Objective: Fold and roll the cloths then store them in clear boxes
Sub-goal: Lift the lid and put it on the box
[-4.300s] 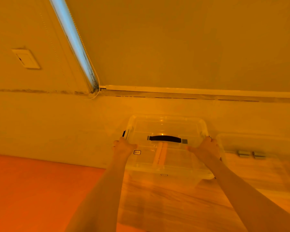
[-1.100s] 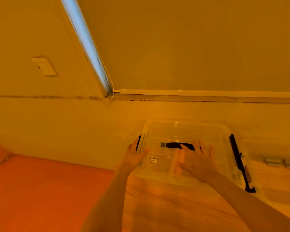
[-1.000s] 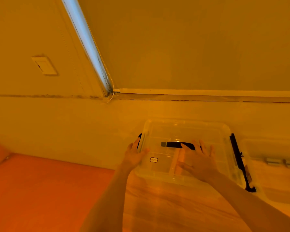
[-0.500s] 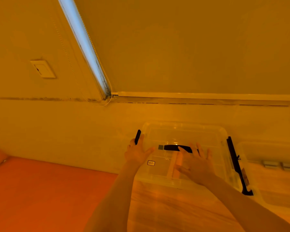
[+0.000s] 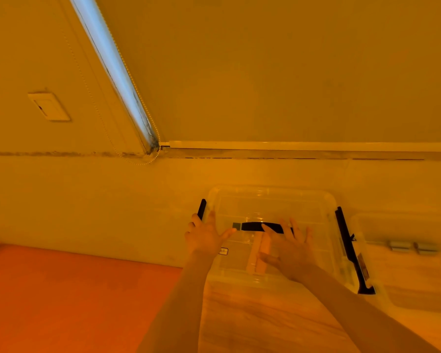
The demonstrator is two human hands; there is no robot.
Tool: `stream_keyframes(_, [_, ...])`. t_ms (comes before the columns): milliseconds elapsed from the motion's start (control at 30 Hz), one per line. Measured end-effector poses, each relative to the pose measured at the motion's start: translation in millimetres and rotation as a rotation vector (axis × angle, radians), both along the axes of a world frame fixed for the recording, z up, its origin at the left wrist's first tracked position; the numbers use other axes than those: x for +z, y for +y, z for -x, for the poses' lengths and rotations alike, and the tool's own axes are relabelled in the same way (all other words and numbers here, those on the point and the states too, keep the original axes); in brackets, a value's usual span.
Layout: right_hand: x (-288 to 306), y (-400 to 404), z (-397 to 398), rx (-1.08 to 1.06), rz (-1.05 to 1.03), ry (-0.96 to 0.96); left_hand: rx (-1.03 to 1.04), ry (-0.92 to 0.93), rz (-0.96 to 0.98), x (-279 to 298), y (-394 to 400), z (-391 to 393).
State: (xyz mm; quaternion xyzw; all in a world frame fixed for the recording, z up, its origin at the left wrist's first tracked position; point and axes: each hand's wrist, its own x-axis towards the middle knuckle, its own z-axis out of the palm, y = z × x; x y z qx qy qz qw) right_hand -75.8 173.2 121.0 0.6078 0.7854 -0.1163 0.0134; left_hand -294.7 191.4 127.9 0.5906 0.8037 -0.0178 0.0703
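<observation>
- A clear box (image 5: 270, 210) with its lid on sits in the lower middle of the frame, on a pale wood-grain desk (image 5: 252, 319) close to the wall.
- The left hand (image 5: 206, 236) rests on the box's left edge; its fingers are released and spread, the thumb reaching onto the lid, the fingertips just beside the black left latch (image 5: 202, 208).
- The right hand (image 5: 289, 253) lies flat on the lid, fingers released and splayed, their tips touching the black handle (image 5: 255, 226) at the lid's centre.
- A black right latch (image 5: 349, 248) stands swung away from the box's right side.
- A rolled cloth (image 5: 259, 256), pale in the orange light, shows through the lid between the two hands.
- A second clear box (image 5: 418, 276) stands just beside the first, at the right edge of the frame.
- An orange surface (image 5: 74, 296) fills the lower left of the frame.
- A wall switch (image 5: 49, 106) sits in the upper left, and a bright strip (image 5: 112, 62) runs diagonally down to the window sill.
</observation>
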Motion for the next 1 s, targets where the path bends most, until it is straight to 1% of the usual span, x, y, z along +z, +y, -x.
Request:
stream_keyframes(300, [-3, 1, -1, 0.008, -0.021, -0.015, -0.032, 0.052, -0.03, 0, 1, -2])
stream_keyframes(500, [-5, 2, -1, 0.0, -0.036, -0.019, -0.026, 0.024, -0.021, 1, 1, -1])
stream_keyframes(633, [-6, 2, -3, -0.006, -0.052, -0.009, -0.006, -0.056, 0.008, 7, 0, 1])
stream_keyframes(700, [-4, 1, -4, -0.006, -0.056, 0.025, -0.004, -0.118, 0.012, 10, -1, 2])
stream_keyframes(767, [-2, 0, -5, -0.016, -0.064, 0.073, -0.024, -0.124, -0.028, 14, -4, 4])
stream_keyframes(833, [5, -2, -12, -0.061, -0.091, 0.134, -0.08, -0.11, -0.112, 18, -7, 3])
stream_keyframes(900, [15, -6, -24, -0.119, -0.125, 0.194, -0.149, -0.162, -0.176, 24, -10, -5])
stream_keyframes(1000, [24, -14, -50, -0.207, -0.161, 0.288, -0.259, -0.217, -0.196, 35, -14, -33])
